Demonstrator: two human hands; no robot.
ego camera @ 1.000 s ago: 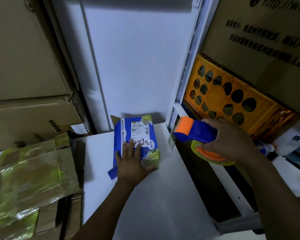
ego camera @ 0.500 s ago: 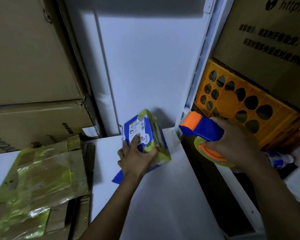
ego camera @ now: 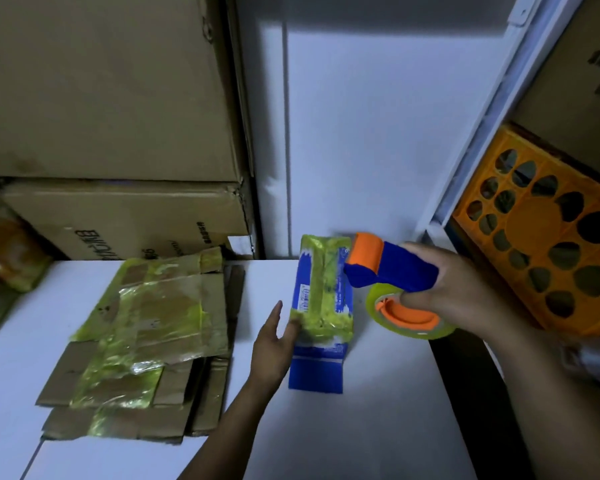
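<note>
Lying on a white table (ego camera: 378, 427) in a dim storeroom, by a pale wall (ego camera: 378, 133), the blue box (ego camera: 323, 296) has yellow-green tape along its top. The left hand (ego camera: 274, 348) rests flat against its side, fingers straight. The right hand (ego camera: 465, 296) clenches a tape dispenser (ego camera: 395, 271), whose orange nose is at the box's far corner. Flattened cardboard (ego camera: 153, 341) lies to the left, stacked cartons (ego camera: 101, 98) stand behind it, and an orange crate (ego camera: 541, 230) sits to the right.

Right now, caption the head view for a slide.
Left hand touches blue box on white table; right hand holds tape dispenser by it.
</note>
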